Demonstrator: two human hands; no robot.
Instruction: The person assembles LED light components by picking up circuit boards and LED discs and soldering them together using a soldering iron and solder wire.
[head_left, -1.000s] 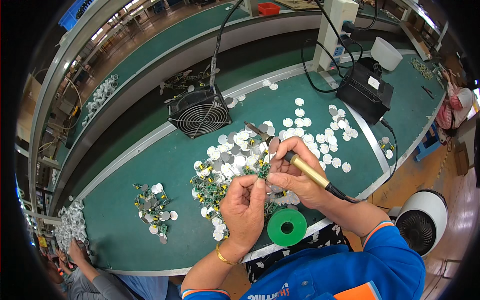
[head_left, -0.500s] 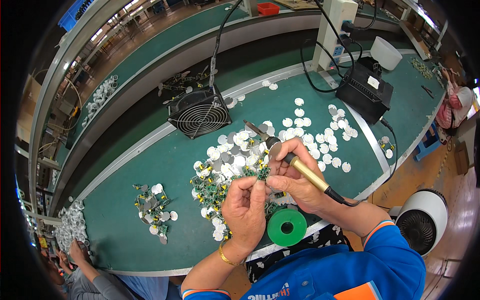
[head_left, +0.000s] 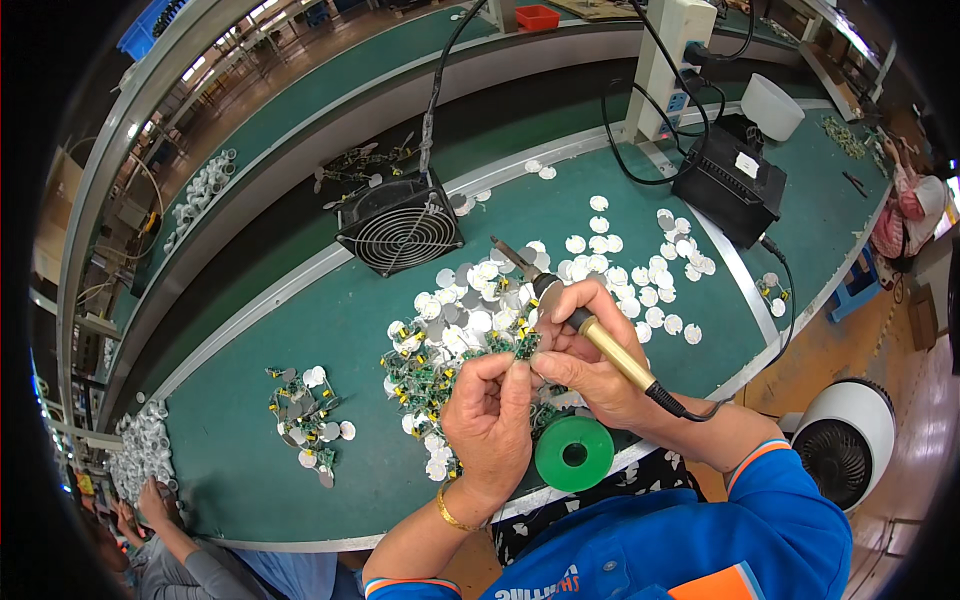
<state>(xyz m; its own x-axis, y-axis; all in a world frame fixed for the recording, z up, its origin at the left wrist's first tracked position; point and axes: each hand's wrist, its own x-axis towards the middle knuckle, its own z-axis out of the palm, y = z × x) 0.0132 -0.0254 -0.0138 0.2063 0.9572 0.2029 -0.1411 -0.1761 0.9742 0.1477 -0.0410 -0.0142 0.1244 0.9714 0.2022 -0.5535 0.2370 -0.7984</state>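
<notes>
My left hand [head_left: 487, 415] pinches a small green circuit board [head_left: 525, 345] between thumb and fingertip. My right hand [head_left: 597, 360] meets it there, its thumb and fingertips at the board's other side. A soldering iron [head_left: 618, 355] with a gold-coloured handle lies across my right hand, held by its fingers, its tip [head_left: 510, 255] pointing up and left, away from the board. Just beyond and below my hands spreads a pile of green boards with yellow parts [head_left: 415, 375] and white and grey discs [head_left: 480, 322]. Beside my left hand lies a green spool [head_left: 574, 476].
A black fan [head_left: 402, 235] stands at the bench's back edge. To the right is a black box [head_left: 730, 185] with cables. A smaller heap of boards and discs [head_left: 305, 420] lies left. Another person's hand [head_left: 158, 503] touches white parts [head_left: 143, 455] at far left.
Both hands stay almost in place at the small circuit board. The soldering iron's tip has shifted very slightly.
</notes>
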